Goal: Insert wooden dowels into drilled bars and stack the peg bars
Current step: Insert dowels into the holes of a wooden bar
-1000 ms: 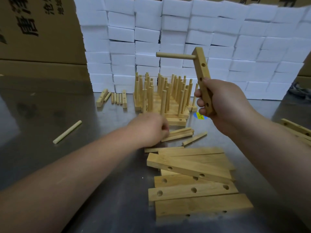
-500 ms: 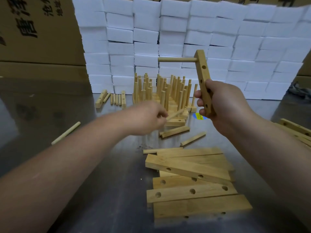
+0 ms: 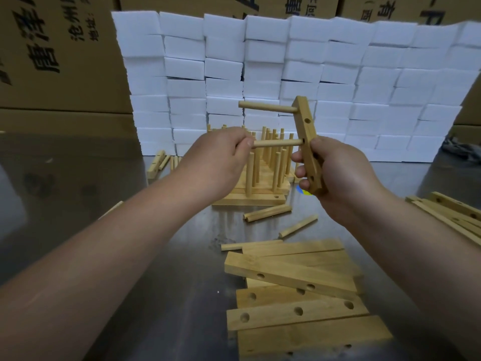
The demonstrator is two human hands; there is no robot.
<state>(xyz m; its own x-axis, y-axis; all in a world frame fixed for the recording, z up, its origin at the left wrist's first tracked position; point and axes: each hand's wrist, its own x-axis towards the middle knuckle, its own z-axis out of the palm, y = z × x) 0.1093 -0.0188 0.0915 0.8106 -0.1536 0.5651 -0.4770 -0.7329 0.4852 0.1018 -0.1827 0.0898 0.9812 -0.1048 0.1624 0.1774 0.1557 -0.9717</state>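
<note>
- Gripping a bar (image 3: 305, 126) by its lower half, the right hand (image 3: 335, 178) has fingers and thumb curled round it. The bar stands nearly upright, its top tipped a little left, in the air above the metal surface (image 3: 156, 282).
- One dowel (image 3: 265, 107) sits in the bar's top hole and juts level to the left.
- A second dowel (image 3: 278, 143) lies level below the first. The left hand (image 3: 216, 162) pinches its left end in curled fingers, and its right end meets the bar at the next hole down; how deep it sits cannot be told.
- One stack (image 3: 250, 201) of peg bars rests on the surface behind both hands, its upright pegs too crowded to count.
- Five loose dowels lie on the surface:
  - a pair (image 3: 268, 212) touching side by side, just near of the stack;
  - a single (image 3: 298, 226) to their right and nearer;
  - a stub (image 3: 231, 246) poking from the pile's far left corner;
  - a left dowel (image 3: 112, 209), partly hidden by the left forearm.
- One pile (image 3: 294, 312) of about six overlapping bars lies near right, with one slanted across the top.
- A heap (image 3: 453, 212) of roughly three bars is cut off at the right edge.
- A small cluster (image 3: 164, 162) of wooden pieces lies far left, by the wall of white blocks (image 3: 286, 61).
</note>
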